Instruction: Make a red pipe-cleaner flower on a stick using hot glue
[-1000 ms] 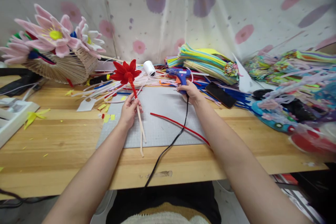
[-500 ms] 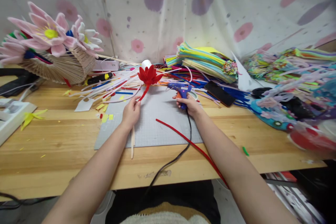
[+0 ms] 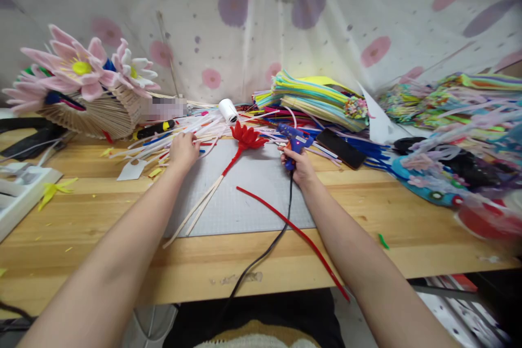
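The red flower [image 3: 247, 138], made of fuzzy pipe cleaners, lies on the grey cutting mat [image 3: 244, 212]. Its stem is wrapped red at the top, and pale bare sticks [image 3: 199, 206] spread from the lower end. To the left, my left hand [image 3: 184, 150] is over the near edge of a heap of loose pipe cleaners [image 3: 212, 126], thumb and fingers apart and fingertips partly hidden. A blue glue gun [image 3: 294, 141] with a lit red light is gripped in my right hand [image 3: 302, 166], nozzle pointing left. A long red pipe cleaner [image 3: 281, 215] lies between my forearms.
The gun's black cord [image 3: 261, 255] runs down over the table's front edge. A white spool [image 3: 228, 111] tilts behind the flower. A phone [image 3: 341, 148] lies right of the gun. Bundled pipe cleaners [image 3: 314, 98] stand behind; a basket of pink flowers [image 3: 93, 114] is at left.
My left hand has let go of the red flower, now lying on the mat, and moved left and away to the heap. My right hand still holds the glue gun.
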